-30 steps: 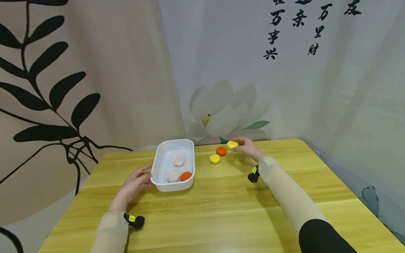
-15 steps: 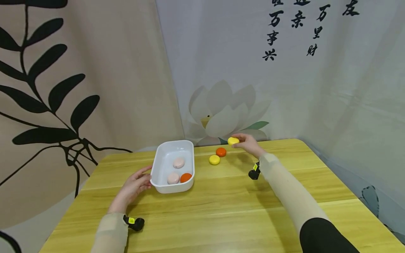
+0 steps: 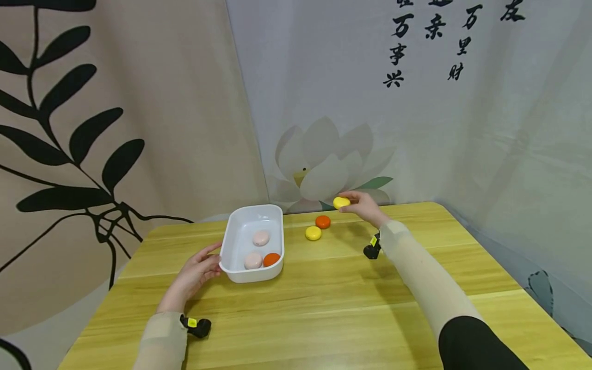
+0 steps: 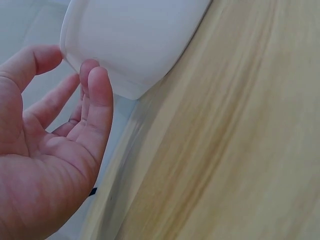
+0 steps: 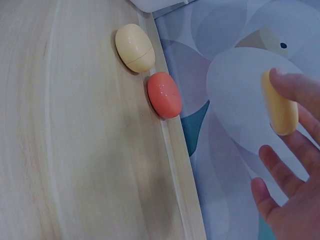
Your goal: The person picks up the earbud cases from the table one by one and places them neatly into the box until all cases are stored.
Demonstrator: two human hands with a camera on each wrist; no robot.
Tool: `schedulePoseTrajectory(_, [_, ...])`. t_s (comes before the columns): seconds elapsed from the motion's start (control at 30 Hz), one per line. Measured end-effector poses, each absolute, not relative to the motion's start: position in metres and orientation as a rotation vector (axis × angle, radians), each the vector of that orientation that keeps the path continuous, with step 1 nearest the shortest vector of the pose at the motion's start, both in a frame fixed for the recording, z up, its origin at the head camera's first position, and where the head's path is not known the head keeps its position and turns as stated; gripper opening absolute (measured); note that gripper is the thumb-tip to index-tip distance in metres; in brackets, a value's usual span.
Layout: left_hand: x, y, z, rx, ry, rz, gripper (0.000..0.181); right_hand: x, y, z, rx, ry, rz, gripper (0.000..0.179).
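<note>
My right hand pinches a yellow rounded disc between thumb and fingers, held up above the table near its far edge. In the right wrist view this disc is seen edge-on, with the lower fingers spread away from it. My left hand rests its fingertips against the left side of a white rectangular tray. The left wrist view shows those fingers loosely bent at the tray's corner. Inside the tray lie two pale pink discs and an orange disc.
On the table, right of the tray, sit another yellow disc and an orange-red disc, close together. A printed curtain hangs right behind the table's far edge. Dark wrist cameras are strapped to both wrists.
My right hand has lifted the yellow disc a little higher off the table. The left hand and the tray have stayed in place.
</note>
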State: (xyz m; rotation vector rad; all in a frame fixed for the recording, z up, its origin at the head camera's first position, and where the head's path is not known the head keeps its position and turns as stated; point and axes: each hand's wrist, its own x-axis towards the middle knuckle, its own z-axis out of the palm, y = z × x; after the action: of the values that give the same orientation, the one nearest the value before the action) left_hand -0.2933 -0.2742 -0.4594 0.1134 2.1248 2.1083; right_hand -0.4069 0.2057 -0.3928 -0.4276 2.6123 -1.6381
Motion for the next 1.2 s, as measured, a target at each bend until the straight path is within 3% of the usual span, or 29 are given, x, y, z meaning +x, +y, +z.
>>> schedulePoseTrajectory(1.2, [-0.292, -0.274, -0.457, 0.126, 2.148, 2.09, 0.057, -0.404, 0.193, -0.387, -0.404, 2.616, -1.603, 0.051])
